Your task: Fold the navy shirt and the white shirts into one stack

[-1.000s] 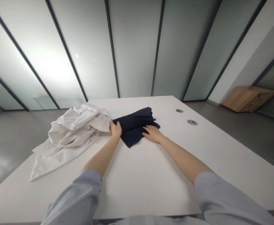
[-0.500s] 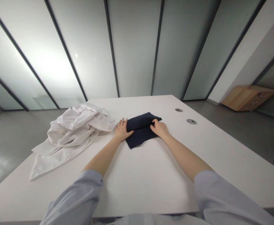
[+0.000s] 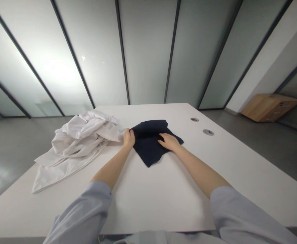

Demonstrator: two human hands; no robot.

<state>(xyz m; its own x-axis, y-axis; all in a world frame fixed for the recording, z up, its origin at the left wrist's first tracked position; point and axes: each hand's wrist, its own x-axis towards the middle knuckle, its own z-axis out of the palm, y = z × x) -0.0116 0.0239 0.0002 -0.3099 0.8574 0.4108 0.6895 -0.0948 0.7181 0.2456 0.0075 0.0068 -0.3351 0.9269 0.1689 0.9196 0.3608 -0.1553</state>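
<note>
Left grip tight on left edge of plain navy cloth, right grip loose, flat atop it

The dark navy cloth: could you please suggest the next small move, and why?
Perhaps use the right hand to smooth the far flap of the dark navy cloth, since that flap appears raised while the left hand pinches the left edge.

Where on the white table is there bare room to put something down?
The table is bare between the navy cloth and the near edge, and right of the right hand, around two round inserts. It's crowded left, under the heaped white cloth, and mid-table, where the left hand grips the navy cloth and the right rests on it.
</note>
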